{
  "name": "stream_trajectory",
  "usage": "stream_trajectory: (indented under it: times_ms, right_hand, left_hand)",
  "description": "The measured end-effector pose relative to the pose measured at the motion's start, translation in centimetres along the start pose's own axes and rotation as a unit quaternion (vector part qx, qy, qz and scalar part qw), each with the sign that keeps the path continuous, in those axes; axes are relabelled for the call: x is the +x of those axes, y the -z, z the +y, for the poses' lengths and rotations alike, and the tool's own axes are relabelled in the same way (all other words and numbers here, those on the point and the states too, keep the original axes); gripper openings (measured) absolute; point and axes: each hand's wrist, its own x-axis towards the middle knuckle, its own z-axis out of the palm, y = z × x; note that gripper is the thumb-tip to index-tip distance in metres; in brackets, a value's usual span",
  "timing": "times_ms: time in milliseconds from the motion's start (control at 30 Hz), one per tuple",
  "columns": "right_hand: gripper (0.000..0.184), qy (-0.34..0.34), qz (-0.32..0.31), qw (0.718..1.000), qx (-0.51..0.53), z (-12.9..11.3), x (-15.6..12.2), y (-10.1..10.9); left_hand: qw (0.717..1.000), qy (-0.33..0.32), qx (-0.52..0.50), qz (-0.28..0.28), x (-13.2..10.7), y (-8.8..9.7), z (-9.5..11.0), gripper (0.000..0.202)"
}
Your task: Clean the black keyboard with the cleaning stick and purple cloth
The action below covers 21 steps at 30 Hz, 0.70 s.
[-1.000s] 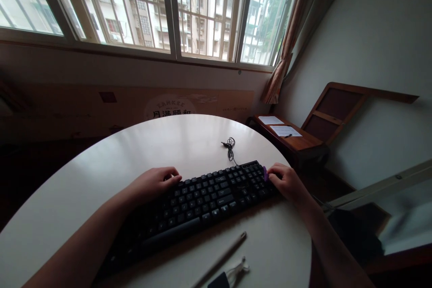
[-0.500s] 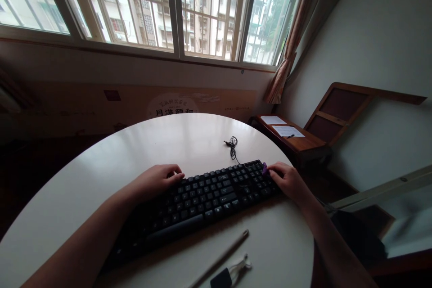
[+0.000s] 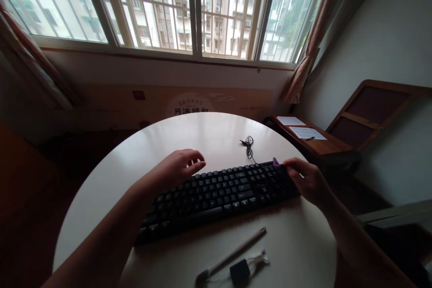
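A black keyboard [image 3: 216, 193] lies slantwise across the round white table [image 3: 148, 141]. My left hand [image 3: 184, 164] hovers over its upper left edge, fingers loosely bent and thumb apart, holding nothing. At the number pad end is my right hand [image 3: 305, 179], with thumb and fingers pinching a small purple piece [image 3: 277, 164] that looks soft, like cloth. That piece is over the keyboard's top right corner. The keyboard's left part is partly hidden behind my left forearm.
A coiled black cable [image 3: 249, 145] sits behind the keyboard. In front lie a thin brush [image 3: 236, 252] and a small black block with white wire loops [image 3: 240, 272]. Beyond the table's right edge, a wooden bench [image 3: 324, 146] bears papers [image 3: 307, 133] and a pen.
The view has turned left, so everything sits further right. My left hand has lifted from the keyboard's edge, its fingers loosening. My right hand still pinches the purple piece.
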Motion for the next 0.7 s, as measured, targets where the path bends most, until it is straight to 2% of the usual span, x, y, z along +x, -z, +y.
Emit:
stream_trajectory:
  times_ms: [133, 200, 267, 333, 400, 500, 600, 700]
  right_hand:
    - [0.014, 0.049, -0.086, 0.994, 0.043, -5.3, 2.8, -1.8]
    - [0.016, 0.099, -0.153, 0.981, 0.067, -7.6, 4.2, -3.2]
    - [0.016, 0.155, -0.170, 0.970, 0.077, -9.3, 5.3, -4.8]
    - [0.017, 0.189, -0.163, 0.965, 0.081, -10.3, 5.9, -6.3]
    - [0.020, 0.199, -0.159, 0.963, 0.086, -10.6, 6.1, -7.3]
    - [0.029, 0.188, -0.181, 0.961, 0.088, -10.2, 5.8, -7.3]
    - [0.045, 0.162, -0.187, 0.966, 0.080, -8.8, 5.9, -5.8]
    - [0.042, 0.136, -0.132, 0.980, 0.058, -6.3, 6.2, -3.6]
  left_hand:
    - [0.990, -0.075, -0.116, 0.011, -1.0, -0.1, 3.2, 0.033]
    - [0.982, -0.107, -0.156, -0.003, -1.4, -0.4, 4.3, 0.042]
    - [0.976, -0.116, -0.181, -0.034, -1.5, -0.6, 4.7, 0.044]
    - [0.969, -0.104, -0.210, -0.077, -1.5, -0.8, 4.8, 0.033]
    - [0.960, -0.080, -0.248, -0.104, -1.4, -0.7, 4.5, 0.026]
    - [0.948, -0.044, -0.304, -0.084, -1.3, -0.1, 3.8, 0.028]
    - [0.939, -0.003, -0.343, -0.024, -1.9, 1.6, 3.0, 0.031]
    - [0.929, 0.060, -0.357, 0.072, -3.9, 4.1, 2.3, 0.035]
